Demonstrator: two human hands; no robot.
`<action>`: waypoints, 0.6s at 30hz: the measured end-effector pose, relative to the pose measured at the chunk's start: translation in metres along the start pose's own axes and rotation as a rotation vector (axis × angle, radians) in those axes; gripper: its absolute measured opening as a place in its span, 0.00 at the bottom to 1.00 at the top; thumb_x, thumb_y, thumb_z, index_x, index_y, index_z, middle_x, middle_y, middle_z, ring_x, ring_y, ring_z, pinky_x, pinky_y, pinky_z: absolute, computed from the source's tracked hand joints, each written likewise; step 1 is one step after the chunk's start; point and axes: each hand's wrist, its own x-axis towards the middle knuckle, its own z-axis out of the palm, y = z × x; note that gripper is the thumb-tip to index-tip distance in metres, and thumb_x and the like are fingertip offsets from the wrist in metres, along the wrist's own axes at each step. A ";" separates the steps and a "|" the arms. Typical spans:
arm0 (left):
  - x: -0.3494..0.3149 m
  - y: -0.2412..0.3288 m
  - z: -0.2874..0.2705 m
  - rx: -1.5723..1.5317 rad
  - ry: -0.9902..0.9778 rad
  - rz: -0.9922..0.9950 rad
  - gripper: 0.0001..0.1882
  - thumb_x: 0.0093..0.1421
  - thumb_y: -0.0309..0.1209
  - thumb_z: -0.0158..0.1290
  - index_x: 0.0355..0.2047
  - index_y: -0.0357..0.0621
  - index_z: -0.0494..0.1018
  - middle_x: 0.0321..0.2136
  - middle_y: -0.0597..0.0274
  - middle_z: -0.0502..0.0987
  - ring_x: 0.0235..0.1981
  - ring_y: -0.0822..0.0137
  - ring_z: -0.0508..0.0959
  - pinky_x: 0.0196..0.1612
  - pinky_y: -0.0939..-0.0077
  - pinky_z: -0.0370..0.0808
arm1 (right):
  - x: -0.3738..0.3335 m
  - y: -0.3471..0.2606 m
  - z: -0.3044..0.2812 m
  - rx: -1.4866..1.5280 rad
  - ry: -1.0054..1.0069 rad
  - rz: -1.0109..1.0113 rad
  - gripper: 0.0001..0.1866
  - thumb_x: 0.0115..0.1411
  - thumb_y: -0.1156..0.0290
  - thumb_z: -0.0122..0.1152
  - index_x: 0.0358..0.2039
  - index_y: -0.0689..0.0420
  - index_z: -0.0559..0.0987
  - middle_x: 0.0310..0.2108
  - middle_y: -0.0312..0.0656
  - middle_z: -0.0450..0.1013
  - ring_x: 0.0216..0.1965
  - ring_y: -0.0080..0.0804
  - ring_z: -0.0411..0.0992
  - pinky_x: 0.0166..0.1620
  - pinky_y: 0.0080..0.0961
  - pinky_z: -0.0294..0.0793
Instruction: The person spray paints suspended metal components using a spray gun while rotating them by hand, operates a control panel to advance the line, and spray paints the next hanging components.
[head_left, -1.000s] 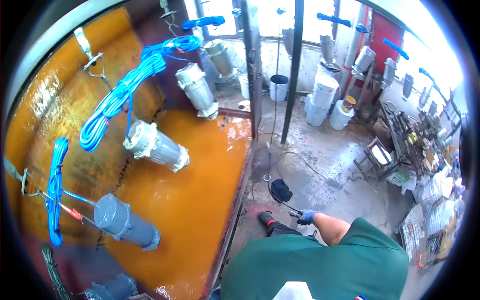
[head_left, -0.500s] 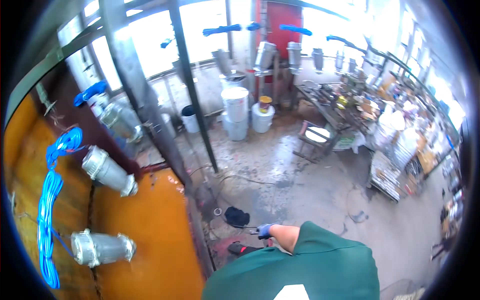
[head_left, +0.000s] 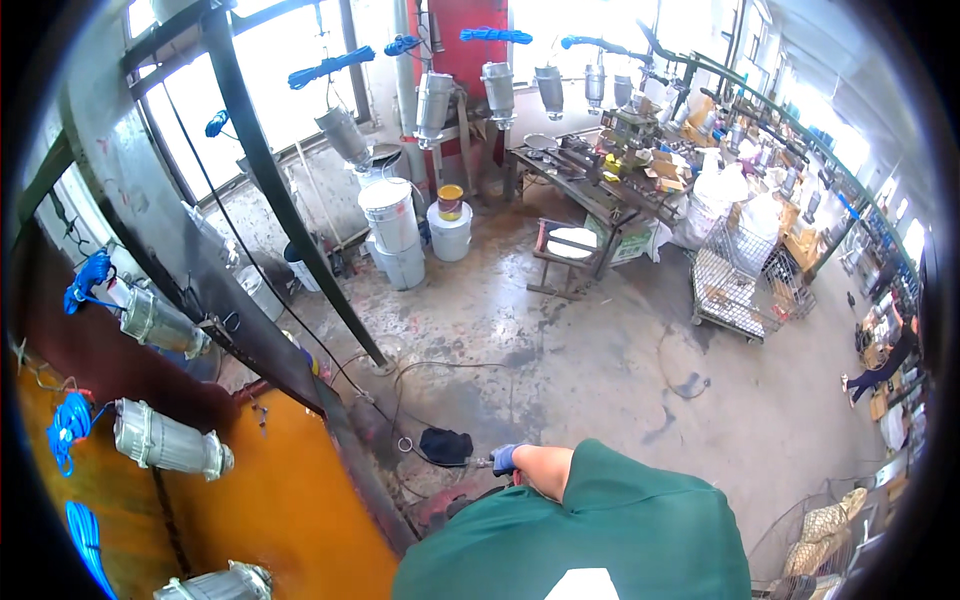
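Note:
My right hand point(head_left: 505, 459) wears a blue-grey glove at the end of a bare forearm and green sleeve. Its fingers are closed around a thin grey tool point(head_left: 479, 462) whose kind is too small to make out. Just left of the tool's tip, a black cloth-like bundle point(head_left: 445, 447) is low down near the floor, with a small metal ring point(head_left: 405, 444) beside it. Something red shows just below the glove, mostly hidden. My left hand is out of view.
Silvery pump bodies point(head_left: 172, 443) with coiled blue cables point(head_left: 70, 430) hang at left before an orange surface point(head_left: 290, 490). A green post point(head_left: 285, 200) stands ahead. Beyond are white buckets point(head_left: 390, 215), a stool point(head_left: 566, 245), a cluttered workbench point(head_left: 570, 180) and a wire cart point(head_left: 735, 285).
My view has swung to the right, so the pumps, buckets and bench sit further left. The gloved hand stays closed on the thin tool near the black bundle.

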 end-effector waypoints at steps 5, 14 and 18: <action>0.010 -0.001 -0.011 0.009 0.037 -0.040 0.34 0.70 0.38 0.55 0.74 0.47 0.63 0.46 0.44 0.85 0.47 0.45 0.85 0.50 0.54 0.80 | 0.023 -0.015 -0.022 0.104 0.013 0.024 0.23 0.53 0.62 0.63 0.51 0.53 0.84 0.36 0.48 0.85 0.34 0.42 0.84 0.40 0.42 0.82; -0.089 -0.067 -0.060 -0.070 0.224 -0.249 0.35 0.70 0.37 0.55 0.75 0.47 0.61 0.45 0.43 0.85 0.46 0.45 0.85 0.49 0.54 0.80 | 0.076 -0.077 -0.064 0.088 -0.075 -0.096 0.31 0.59 0.51 0.71 0.58 0.57 0.80 0.43 0.47 0.83 0.34 0.35 0.82 0.36 0.39 0.82; -0.172 -0.095 -0.054 -0.150 0.326 -0.390 0.36 0.69 0.37 0.55 0.76 0.47 0.61 0.45 0.43 0.86 0.45 0.45 0.86 0.48 0.54 0.80 | 0.121 -0.047 -0.064 0.012 -0.135 -0.083 0.42 0.56 0.52 0.70 0.69 0.57 0.73 0.47 0.53 0.85 0.38 0.40 0.85 0.42 0.42 0.84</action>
